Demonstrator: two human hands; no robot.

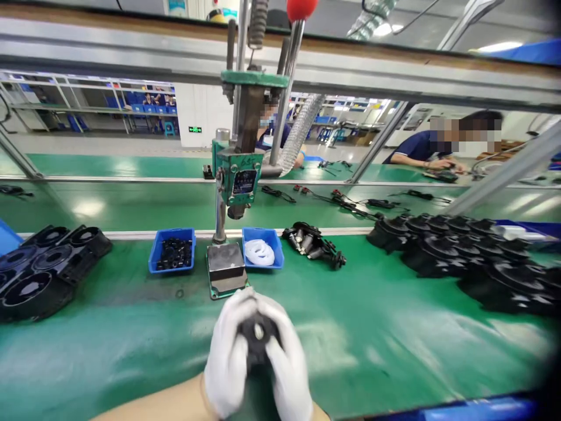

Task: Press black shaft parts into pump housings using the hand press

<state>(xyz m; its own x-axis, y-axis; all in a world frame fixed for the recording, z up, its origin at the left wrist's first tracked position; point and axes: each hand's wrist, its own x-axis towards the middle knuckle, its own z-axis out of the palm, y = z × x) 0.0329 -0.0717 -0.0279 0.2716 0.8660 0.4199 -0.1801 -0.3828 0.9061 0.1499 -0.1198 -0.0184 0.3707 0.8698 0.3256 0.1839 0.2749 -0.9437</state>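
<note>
Both my hands wear white gloves and meet at the near middle of the green table. My left hand point(227, 356) and my right hand point(287, 365) are wrapped together around a small round black part point(258, 338) with a pale spot at its centre. Motion blurs the fingers a little. Just beyond the hands stands a green hand press point(239, 175) with a metal base block point(225, 268). A blue bin of small black pieces point(172, 250) sits left of the base, and a blue bin of white rings point(262, 247) sits right of it.
Black round housings lie stacked at the left point(41, 272) and in a long heap at the right point(473, 251). A cluster of small black motors point(313, 242) lies behind the right bin. Other people work across the far conveyor point(131, 202).
</note>
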